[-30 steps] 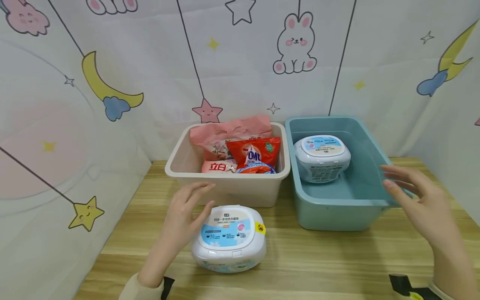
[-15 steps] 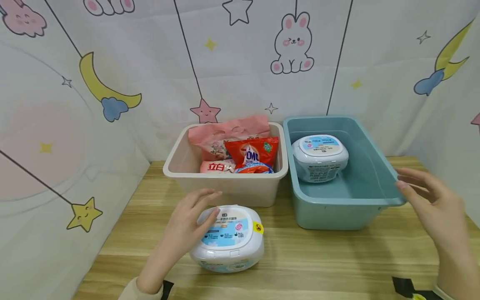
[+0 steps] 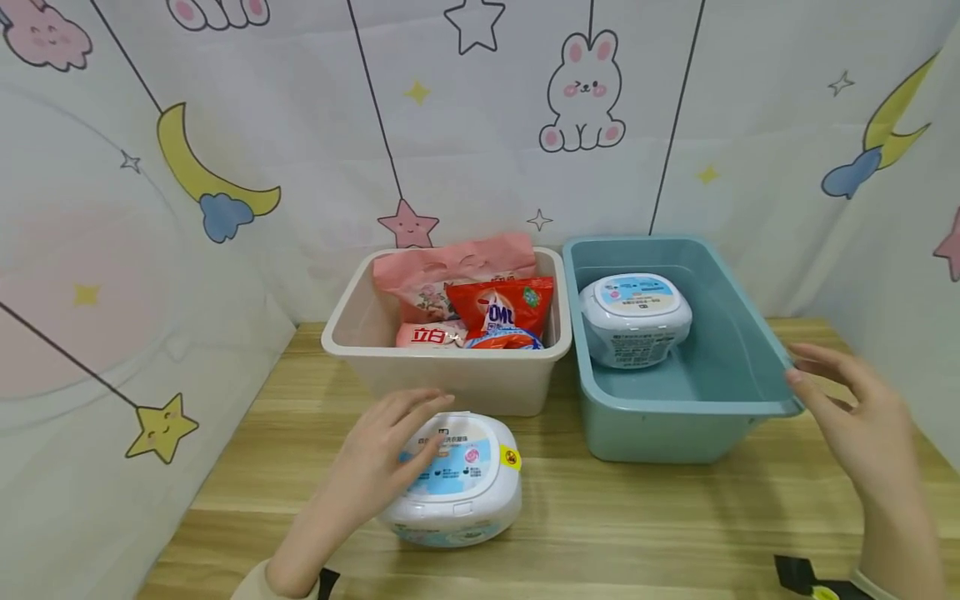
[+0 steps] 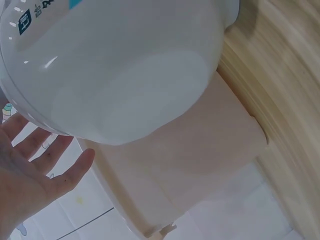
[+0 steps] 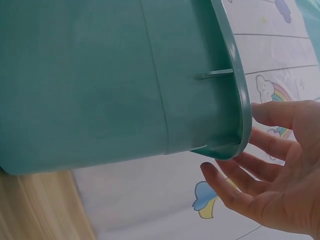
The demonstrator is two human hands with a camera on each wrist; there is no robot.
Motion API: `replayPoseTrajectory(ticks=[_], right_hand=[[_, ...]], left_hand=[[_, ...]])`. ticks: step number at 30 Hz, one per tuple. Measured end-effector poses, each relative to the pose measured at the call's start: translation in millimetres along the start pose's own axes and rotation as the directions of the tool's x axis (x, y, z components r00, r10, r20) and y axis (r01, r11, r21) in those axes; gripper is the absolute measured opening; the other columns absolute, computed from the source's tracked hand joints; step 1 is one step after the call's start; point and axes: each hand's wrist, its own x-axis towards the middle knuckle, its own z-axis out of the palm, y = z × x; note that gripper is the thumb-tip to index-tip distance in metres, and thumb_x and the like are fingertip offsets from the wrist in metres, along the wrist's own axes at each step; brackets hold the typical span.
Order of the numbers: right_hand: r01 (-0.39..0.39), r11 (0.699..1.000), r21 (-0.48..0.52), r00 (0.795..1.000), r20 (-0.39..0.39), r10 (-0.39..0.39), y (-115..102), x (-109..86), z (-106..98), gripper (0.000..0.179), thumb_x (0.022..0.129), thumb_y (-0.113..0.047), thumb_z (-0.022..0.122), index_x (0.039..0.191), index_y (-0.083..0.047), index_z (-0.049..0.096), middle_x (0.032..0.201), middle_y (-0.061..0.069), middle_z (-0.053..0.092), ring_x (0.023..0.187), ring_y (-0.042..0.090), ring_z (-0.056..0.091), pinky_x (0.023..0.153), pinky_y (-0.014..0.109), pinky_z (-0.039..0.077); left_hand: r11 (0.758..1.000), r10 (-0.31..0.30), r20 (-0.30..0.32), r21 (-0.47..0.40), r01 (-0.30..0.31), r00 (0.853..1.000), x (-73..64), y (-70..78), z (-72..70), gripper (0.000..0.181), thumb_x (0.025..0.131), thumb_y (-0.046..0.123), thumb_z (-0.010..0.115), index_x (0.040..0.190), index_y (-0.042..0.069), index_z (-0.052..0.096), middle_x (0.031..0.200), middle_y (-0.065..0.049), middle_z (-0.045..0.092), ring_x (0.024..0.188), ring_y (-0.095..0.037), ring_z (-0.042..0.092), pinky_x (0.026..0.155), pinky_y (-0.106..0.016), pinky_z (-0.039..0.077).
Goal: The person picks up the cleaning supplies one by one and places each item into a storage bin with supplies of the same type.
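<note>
A white lidded tub with a blue-and-white printed label stands on the table at front centre. My left hand hovers at its left side, fingers loosely spread over the lid; the left wrist view shows the hand beside the tub, contact unclear. A teal bin stands at the right with a similar white tub inside. At the bin's right front corner is my right hand, fingers relaxed around the rim. The thumb is at or very near that rim, without a clear grip.
Left of the teal bin stands a cream bin holding a pink bag, a red packet and other detergent packs. A wooden table bears everything. A cartoon-printed cloth hangs behind.
My left hand has shifted right, further over the front tub's lid. The right hand has moved back from above the teal bin's corner to just outside its rim. The view turned slightly.
</note>
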Motion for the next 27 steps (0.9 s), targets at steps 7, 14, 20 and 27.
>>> replayPoseTrajectory(ticks=[7, 14, 20, 27], right_hand=[[-0.089, 0.996, 0.020, 0.995, 0.048, 0.088, 10, 3.0, -2, 0.047, 0.096, -0.034, 0.057, 0.141, -0.023, 0.049, 0.127, -0.023, 0.048, 0.109, -0.011, 0.039, 0.097, 0.025, 0.042], [-0.056, 0.962, 0.268, 0.989, 0.144, 0.017, 23, 6.1, 1, 0.043, 0.096, -0.015, 0.058, 0.138, -0.016, 0.052, 0.121, -0.025, 0.051, 0.099, -0.015, 0.052, 0.071, 0.005, 0.045], [-0.111, 0.829, 0.548, 0.984, 0.179, 0.013, 30, 6.2, 3, 0.042, 0.094, -0.008, 0.058, 0.136, -0.008, 0.053, 0.114, -0.016, 0.060, 0.094, -0.007, 0.060, 0.072, 0.006, 0.049], [-0.191, 0.750, 0.634, 0.964, 0.266, 0.021, 36, 8.7, -1, 0.045, 0.096, -0.007, 0.054, 0.141, -0.008, 0.047, 0.120, -0.015, 0.060, 0.103, -0.006, 0.059, 0.076, 0.008, 0.047]], left_hand=[[1.000, -0.004, 0.069, 0.021, 0.002, 0.998, 2.1, 5.8, -0.3, 0.051, 0.087, 0.034, 0.069, 0.135, 0.026, 0.054, 0.134, 0.000, 0.056, 0.125, -0.022, 0.051, 0.102, -0.049, 0.043], [0.999, -0.032, 0.207, 0.048, 0.022, 0.978, 0.3, 9.5, -6.3, 0.061, 0.083, 0.050, 0.069, 0.138, 0.032, 0.050, 0.140, 0.003, 0.051, 0.130, -0.020, 0.046, 0.106, -0.051, 0.038], [0.999, -0.020, 0.314, 0.049, 0.005, 0.949, 0.2, 10.6, -8.6, 0.064, 0.082, 0.063, 0.062, 0.139, 0.039, 0.046, 0.143, 0.006, 0.046, 0.133, -0.020, 0.042, 0.108, -0.052, 0.035], [0.998, -0.025, 0.385, 0.070, -0.002, 0.923, 0.0, 10.7, -8.9, 0.066, 0.082, 0.072, 0.054, 0.139, 0.041, 0.045, 0.147, 0.005, 0.043, 0.135, -0.024, 0.040, 0.109, -0.055, 0.033]])
